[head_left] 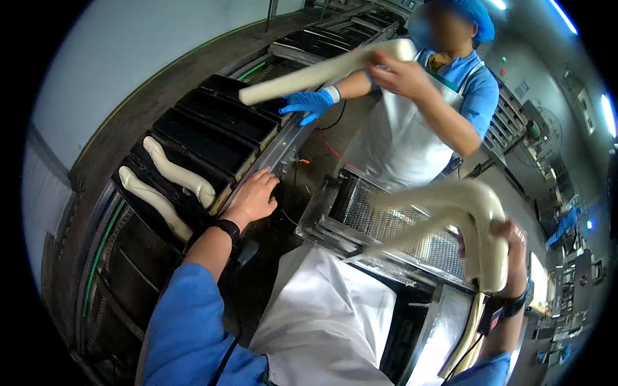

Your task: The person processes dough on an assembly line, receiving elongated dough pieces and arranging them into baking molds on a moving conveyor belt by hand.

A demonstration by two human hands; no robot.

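My right hand (510,248) is closed around a long, pale dough rope (486,222), lifted and folded over so its lengths hang and swing, blurred by motion. A steel mesh conveyor (367,212) lies behind and below this dough. My left hand (255,198) rests with fingers extended on the metal rail (273,154) beside the black baking pans. It holds nothing. Just left of it, two dough pieces, one nearer the rail (180,174) and one farther (154,204), lie in the dark pan (138,161).
Across from me a co-worker in a white apron (399,141) holds up another dough length (328,69); their blue-gloved hand (308,105) is by the rail. More black pans (206,138) line the conveyor. Further dough strips (465,341) lie at lower right.
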